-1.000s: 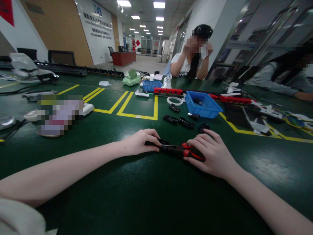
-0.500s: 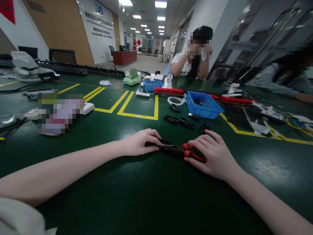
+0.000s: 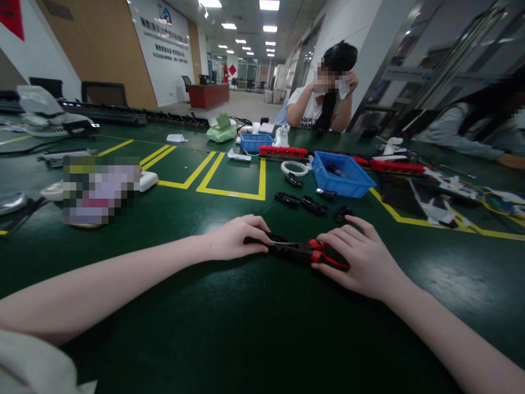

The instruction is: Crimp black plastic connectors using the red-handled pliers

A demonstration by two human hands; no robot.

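Left hand pinches a black part; right hand curls around red-handled pliers. Pliers lie between hands, long axis roughly along the table's far edge, tips touching or nearly touching the left fingers.

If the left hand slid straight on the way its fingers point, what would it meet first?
Beyond the black part it seems to hold, the left hand would likely meet the red-handled pliers; depth is unclear.

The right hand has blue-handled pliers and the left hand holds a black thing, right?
Not quite: the head view shows the pliers in the right hand have red and black handles. The left hand does hold a black thing.
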